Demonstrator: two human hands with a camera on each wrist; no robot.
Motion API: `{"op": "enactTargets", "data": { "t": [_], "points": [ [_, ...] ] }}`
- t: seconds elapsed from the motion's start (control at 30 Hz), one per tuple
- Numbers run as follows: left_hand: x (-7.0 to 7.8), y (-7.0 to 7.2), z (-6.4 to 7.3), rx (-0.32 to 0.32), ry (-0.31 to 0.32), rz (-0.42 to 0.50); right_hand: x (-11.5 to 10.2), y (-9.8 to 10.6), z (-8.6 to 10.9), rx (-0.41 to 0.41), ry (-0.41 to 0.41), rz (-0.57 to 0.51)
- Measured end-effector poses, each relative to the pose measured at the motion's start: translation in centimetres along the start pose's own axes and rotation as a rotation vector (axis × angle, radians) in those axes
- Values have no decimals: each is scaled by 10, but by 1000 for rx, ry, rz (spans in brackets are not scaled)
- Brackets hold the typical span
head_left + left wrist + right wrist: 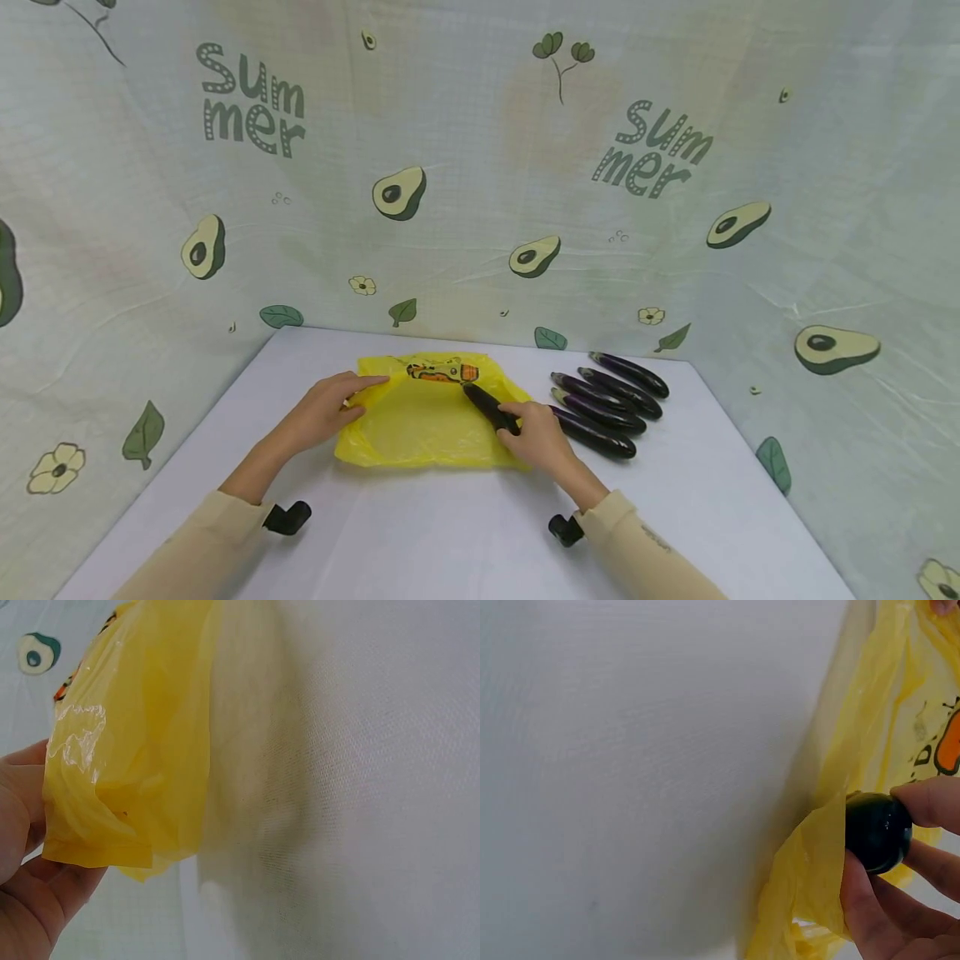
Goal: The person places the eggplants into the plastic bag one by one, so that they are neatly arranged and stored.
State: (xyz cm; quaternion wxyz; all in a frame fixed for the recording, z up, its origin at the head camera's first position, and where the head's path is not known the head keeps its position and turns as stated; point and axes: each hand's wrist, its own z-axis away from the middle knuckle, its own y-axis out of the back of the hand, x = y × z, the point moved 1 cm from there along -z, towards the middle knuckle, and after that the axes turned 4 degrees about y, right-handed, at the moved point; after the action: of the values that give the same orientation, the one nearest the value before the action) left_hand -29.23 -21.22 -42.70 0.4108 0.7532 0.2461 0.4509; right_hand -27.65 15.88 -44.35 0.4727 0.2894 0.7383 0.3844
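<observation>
Left hand (330, 408): holding the left edge of a yellow bag (435, 433), forefinger extended over the film, thumb nearer the front. Right hand (542, 435): narrowed on a dark eggplant (486, 404), thumb and fingers gripping its near end.

The held eggplant lies at a slant over the right half of the bag, its far tip just beside the printed marking (442, 372). In the right wrist view a fold of yellow film covers part of it; whether it is inside the bag cannot be determined.

Five further eggplants (600, 412) lie side by side to the right of the bag. The nearest one's left end reaches close to the right hand, leaving little room on that side. The farthest lies near the rear and right edges of the white tabletop (420, 533).

Edges: the bag's rear edge lies near the back of the tabletop, where a printed cloth (465, 125) rises. To the bag's left, white surface separates it from the tabletop's left edge. In front, a wide stretch of tabletop runs between the two sleeved forearms (210, 533), offering the most room for movement.
</observation>
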Motion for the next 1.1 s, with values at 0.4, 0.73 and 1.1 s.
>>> {"op": "enactTargets", "data": {
  "t": [0.4,0.73,1.1],
  "points": [
    [3,0,1,-4,-1,19,13,-10,3,17,-76,-16],
    [2,-1,2,2,-6,3,14,-12,1,36,-101,-42],
    [1,-3,1,6,-2,-3,14,-18,-7,99,-97,9]
  ]
}}
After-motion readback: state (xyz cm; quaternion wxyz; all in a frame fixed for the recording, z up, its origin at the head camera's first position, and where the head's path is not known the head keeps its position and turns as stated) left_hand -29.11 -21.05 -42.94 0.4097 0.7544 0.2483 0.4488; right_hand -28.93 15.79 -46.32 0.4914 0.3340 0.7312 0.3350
